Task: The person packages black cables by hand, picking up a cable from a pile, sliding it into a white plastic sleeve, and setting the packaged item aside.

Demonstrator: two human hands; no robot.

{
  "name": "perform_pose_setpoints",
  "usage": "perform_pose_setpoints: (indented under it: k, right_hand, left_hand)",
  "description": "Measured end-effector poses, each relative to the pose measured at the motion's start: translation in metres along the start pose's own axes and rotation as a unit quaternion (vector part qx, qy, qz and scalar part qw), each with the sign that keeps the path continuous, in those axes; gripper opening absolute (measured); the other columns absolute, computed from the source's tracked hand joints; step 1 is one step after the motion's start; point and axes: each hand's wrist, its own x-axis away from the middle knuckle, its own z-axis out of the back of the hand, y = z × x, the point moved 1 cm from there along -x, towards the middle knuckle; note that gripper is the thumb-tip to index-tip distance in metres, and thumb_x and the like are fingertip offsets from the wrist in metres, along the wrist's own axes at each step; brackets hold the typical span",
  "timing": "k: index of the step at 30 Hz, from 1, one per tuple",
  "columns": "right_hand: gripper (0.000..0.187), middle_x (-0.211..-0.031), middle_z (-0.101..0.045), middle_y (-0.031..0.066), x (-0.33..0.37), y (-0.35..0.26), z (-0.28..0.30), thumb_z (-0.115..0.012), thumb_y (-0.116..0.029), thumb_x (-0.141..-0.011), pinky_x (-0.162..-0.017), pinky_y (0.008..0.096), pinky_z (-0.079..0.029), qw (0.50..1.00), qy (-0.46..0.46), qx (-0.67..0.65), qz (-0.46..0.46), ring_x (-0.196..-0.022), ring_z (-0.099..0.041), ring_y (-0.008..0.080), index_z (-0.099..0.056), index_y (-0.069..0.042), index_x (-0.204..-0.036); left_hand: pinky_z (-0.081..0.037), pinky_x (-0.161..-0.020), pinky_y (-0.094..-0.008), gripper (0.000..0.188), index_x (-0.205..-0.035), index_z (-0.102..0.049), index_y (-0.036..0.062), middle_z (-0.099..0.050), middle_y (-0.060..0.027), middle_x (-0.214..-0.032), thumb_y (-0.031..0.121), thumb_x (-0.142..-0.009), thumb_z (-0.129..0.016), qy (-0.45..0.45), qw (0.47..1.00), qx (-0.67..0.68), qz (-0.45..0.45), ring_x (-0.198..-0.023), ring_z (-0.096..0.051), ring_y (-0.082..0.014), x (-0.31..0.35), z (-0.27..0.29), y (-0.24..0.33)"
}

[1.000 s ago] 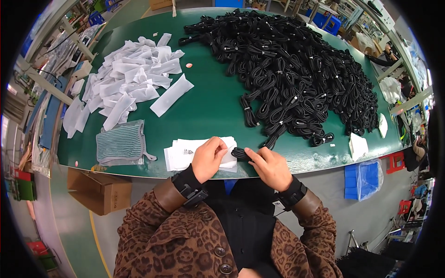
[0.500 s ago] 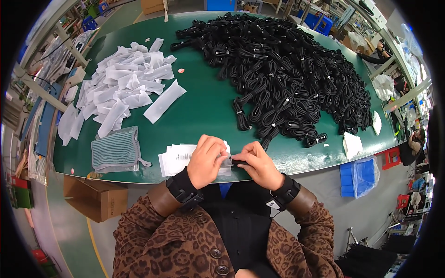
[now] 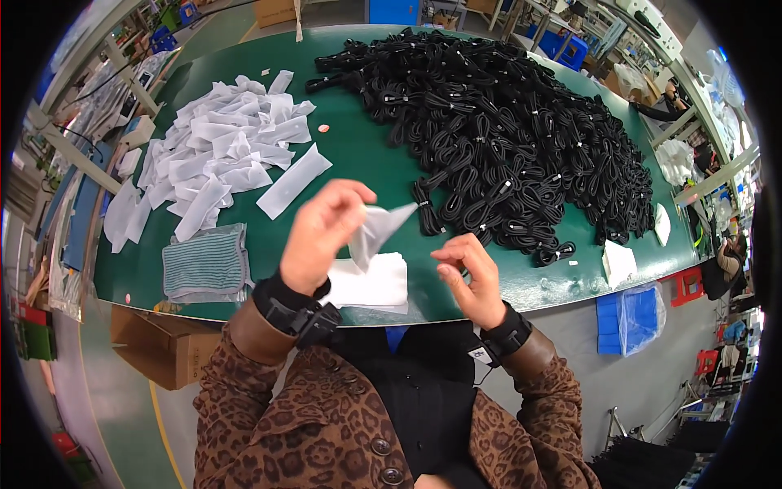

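Tabletop (image 3: 358,155): green, glossy | pouch (image 3: 372,234) held above | carton (image 3: 194,359) below | grey floor (image 3: 577,350)

The green tabletop (image 3: 366,151) leaves a lane between obstructing white pouches (image 3: 224,143) and heaped black cables (image 3: 497,138)

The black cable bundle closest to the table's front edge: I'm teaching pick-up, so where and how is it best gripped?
Probably grip the bundle across its middle with the right hand, coming from the near side: it lies roughly left to right at the fringe of the cable pile, with green tabletop along its near side.
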Motion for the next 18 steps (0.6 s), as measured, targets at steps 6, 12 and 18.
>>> perform_pose_setpoints:
  k: [6,12,18]
  right_hand:
    - [0.031,-0.100,-0.058,0.0158,0.011,0.010,0.021,-0.073,-0.024,-0.088,-0.063,0.0370,-0.054,0.914,-0.070,0.363,-0.170,-0.074,-0.064,0.0334,-0.063,-0.009,-0.113]
    - [0.043,-0.099,-0.054,0.0194,0.033,0.028,0.016,-0.079,-0.030,-0.079,-0.064,0.0476,-0.054,0.902,-0.035,0.387,-0.191,-0.079,-0.064,0.0403,-0.055,-0.009,-0.108]
    - [0.041,-0.097,-0.053,0.0202,0.043,0.032,0.027,-0.074,-0.014,-0.078,-0.070,0.0465,-0.053,0.908,-0.036,0.366,-0.202,-0.085,-0.062,0.0397,-0.051,-0.004,-0.111]
  left_hand:
    - [-0.051,-0.088,-0.0323,0.026,-0.122,-0.058,-0.0003,-0.056,-0.0124,-0.129,0.010,-0.098,-0.059,0.284,0.912,-0.195,-0.223,-0.096,-0.063,-0.0202,-0.029,0.067,0.001]
    - [-0.049,-0.084,-0.0324,0.034,-0.110,-0.062,0.0005,-0.059,-0.0130,-0.115,-0.006,-0.077,-0.069,-0.007,0.911,-0.393,-0.122,-0.096,-0.062,-0.0248,0.041,0.003,-0.040]
    - [-0.046,-0.079,-0.0395,0.025,-0.093,-0.062,0.0012,-0.055,-0.0140,-0.095,0.000,-0.072,-0.075,-0.117,0.848,-0.491,-0.162,-0.088,-0.057,-0.0328,0.055,-0.033,-0.075]
